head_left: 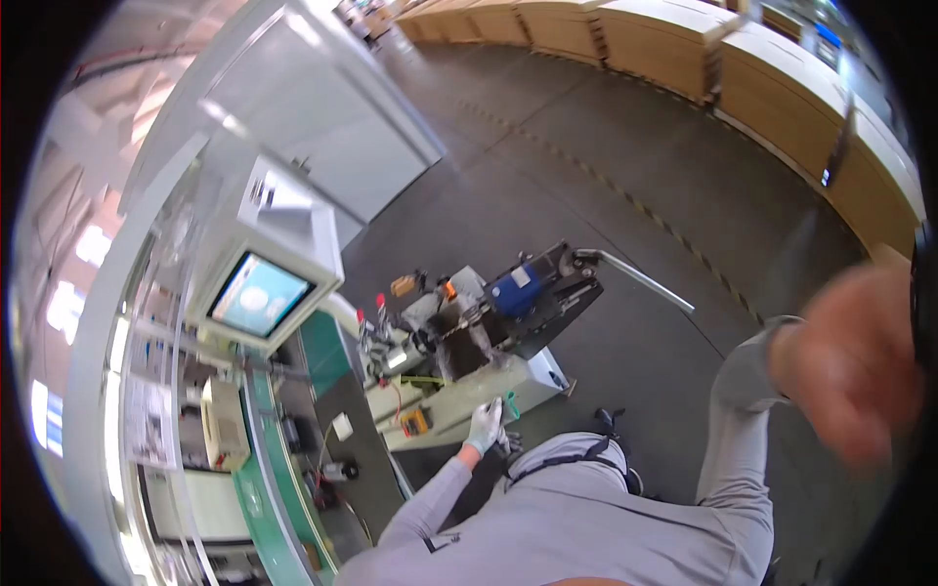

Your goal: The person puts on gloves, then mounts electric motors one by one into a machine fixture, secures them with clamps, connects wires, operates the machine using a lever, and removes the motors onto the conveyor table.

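My left hand [486,425], in a whitish glove, is closed at the edge of a light-coloured bench. Its fingers are round a small green piece [511,405], whose exact kind I cannot make out. Just below that hand hangs a bit of grey, glove-like cloth [508,442]. Raised close to the camera on the right is my right hand [848,361], bare and badly smeared by motion, so its fingers do not read clearly. Beyond the left hand stands a machine with a blue motor-like block [518,290] and a long metal handle [645,280].
A yellow-orange meter [414,422] lies on the bench near my left hand. To the left are a monitor [260,295] and a green-topped workbench [262,459]. Large cardboard boxes [655,54] line the far side, beyond a striped floor line [625,192].
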The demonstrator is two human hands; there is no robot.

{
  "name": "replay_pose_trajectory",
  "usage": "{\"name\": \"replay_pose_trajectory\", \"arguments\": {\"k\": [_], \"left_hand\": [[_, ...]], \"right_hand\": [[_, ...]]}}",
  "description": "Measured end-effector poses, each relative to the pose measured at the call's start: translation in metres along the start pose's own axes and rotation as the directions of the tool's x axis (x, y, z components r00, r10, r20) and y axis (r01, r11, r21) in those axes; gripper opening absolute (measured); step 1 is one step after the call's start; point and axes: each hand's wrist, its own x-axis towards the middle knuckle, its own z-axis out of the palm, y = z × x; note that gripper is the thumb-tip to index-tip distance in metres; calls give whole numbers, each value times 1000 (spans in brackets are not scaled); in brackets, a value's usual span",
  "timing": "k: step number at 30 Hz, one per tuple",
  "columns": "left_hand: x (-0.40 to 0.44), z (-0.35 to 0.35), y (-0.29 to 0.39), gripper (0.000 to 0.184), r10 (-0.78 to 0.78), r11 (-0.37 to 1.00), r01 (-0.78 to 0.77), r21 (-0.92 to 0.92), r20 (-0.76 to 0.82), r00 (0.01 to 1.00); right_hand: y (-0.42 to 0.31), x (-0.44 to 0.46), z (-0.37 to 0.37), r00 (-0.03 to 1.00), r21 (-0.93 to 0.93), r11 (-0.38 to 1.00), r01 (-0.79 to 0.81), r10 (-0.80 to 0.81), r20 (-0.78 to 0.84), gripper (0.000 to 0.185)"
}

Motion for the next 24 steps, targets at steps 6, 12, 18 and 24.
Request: {"name": "replay_pose_trajectory", "arguments": {"k": [6, 12, 18, 24], "left_hand": [[18, 8, -14, 45, 255, 962, -240, 127, -122, 959], [-22, -6, -35, 33, 212, 976, -199, 86, -194, 958], [-26, -17, -18, 37, 474, 861, -507, 22, -396, 787], [-85, -41, -113, 37, -106, 955, -4, -296, -354, 929]], "right_hand": [[-31, 35, 37, 943, 284, 908, 309, -330, 30, 19], [-30, 49, 79, 912, 422, 826, 373, -410, -5, 19], [-33, 68, 134, 909, 479, 779, 405, -397, -123, 20], [-67, 14, 192, 919, 586, 739, 332, -393, -24, 20]]}}
